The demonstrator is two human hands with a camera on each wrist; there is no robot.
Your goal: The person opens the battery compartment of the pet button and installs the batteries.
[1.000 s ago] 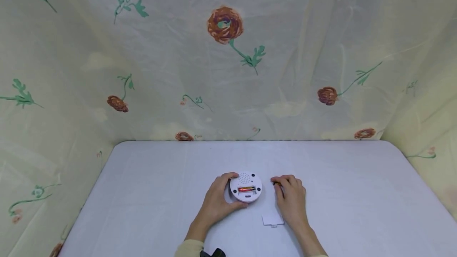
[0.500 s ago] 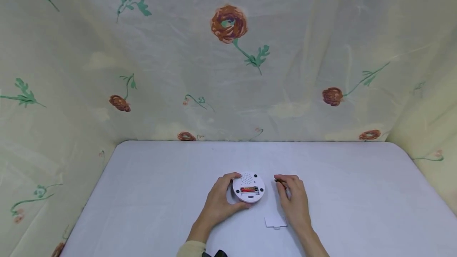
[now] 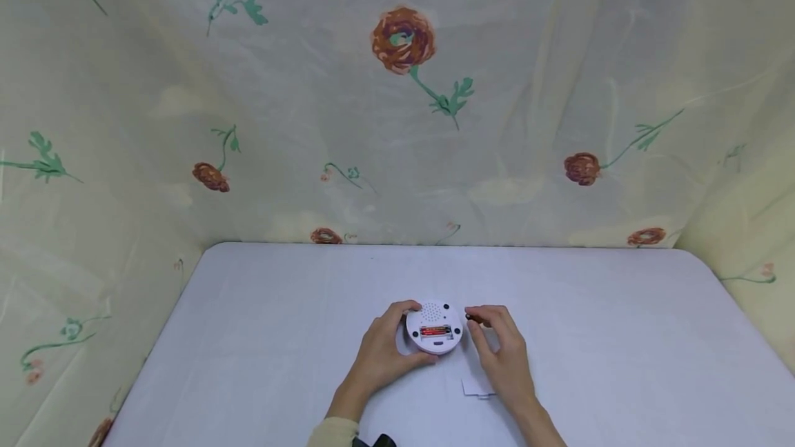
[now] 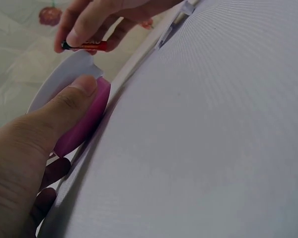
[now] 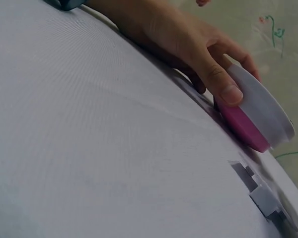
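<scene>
My left hand (image 3: pixel 381 347) grips a round white device (image 3: pixel 430 312) by its side, thumb at the near edge and fingers round the far edge. Its underside faces up, with speaker holes, dark feet and an uncovered battery compartment where a red battery (image 3: pixel 436 332) lies. In the left wrist view the device's lower part (image 4: pixel 92 116) is pink. Just right of the device, my right hand (image 3: pixel 506 354) pinches a red and black battery (image 4: pixel 89 45) between thumb and fingers. In the head view, only the battery's dark end shows past the fingertips.
A white battery cover (image 3: pixel 477 388) with a small tab lies on the white table (image 3: pixel 279 336), partly behind my right forearm. Flower-printed cloth (image 3: pixel 279 88) hangs at the back and both sides. A dark wrist strap (image 5: pixel 64 4) shows at my left wrist.
My right hand has moved left with the battery, closer to the device's right edge. The left hand keeps its grip on the device. The head view has shifted slightly.
</scene>
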